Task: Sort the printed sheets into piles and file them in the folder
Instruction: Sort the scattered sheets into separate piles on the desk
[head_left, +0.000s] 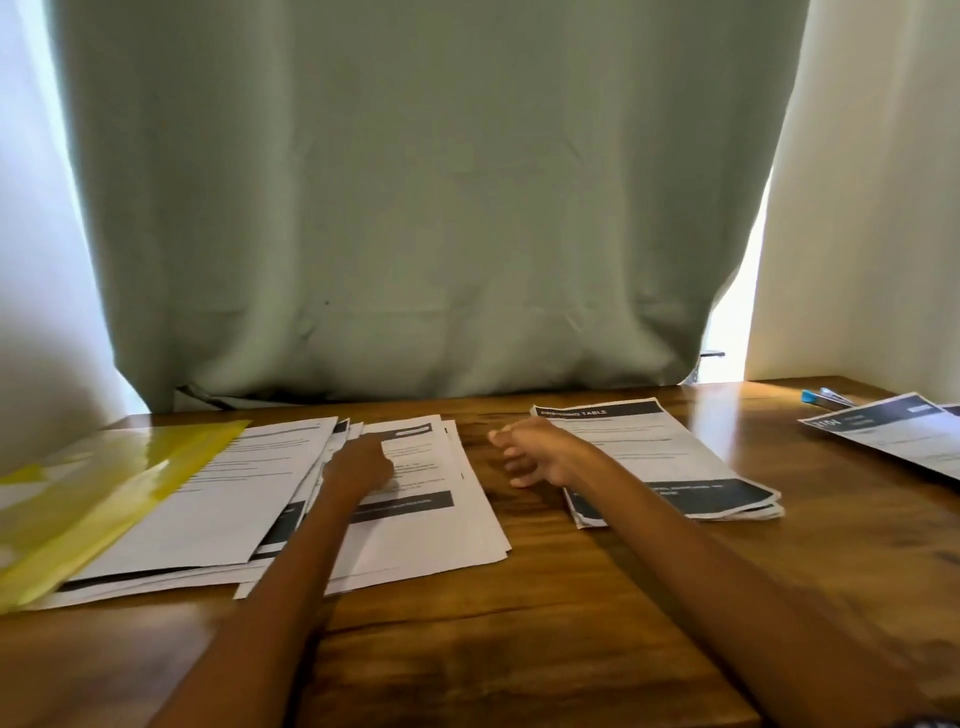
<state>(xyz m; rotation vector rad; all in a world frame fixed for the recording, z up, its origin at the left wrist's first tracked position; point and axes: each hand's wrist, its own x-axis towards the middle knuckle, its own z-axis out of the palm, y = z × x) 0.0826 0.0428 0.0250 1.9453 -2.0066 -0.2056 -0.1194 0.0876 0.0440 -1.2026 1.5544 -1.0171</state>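
On the wooden table, the left hand rests on the loose spread of printed sheets toward the left edge, its grip unclear. The right hand hovers mid-table, fingers loosely curled, empty, beside a neat pile. The yellow folder overlaps the spread's left side; a third pile sits at the far right corner.

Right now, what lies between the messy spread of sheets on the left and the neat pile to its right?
In the head view, only bare wooden table separates the spread from the pile; the right hand hovers above that gap.
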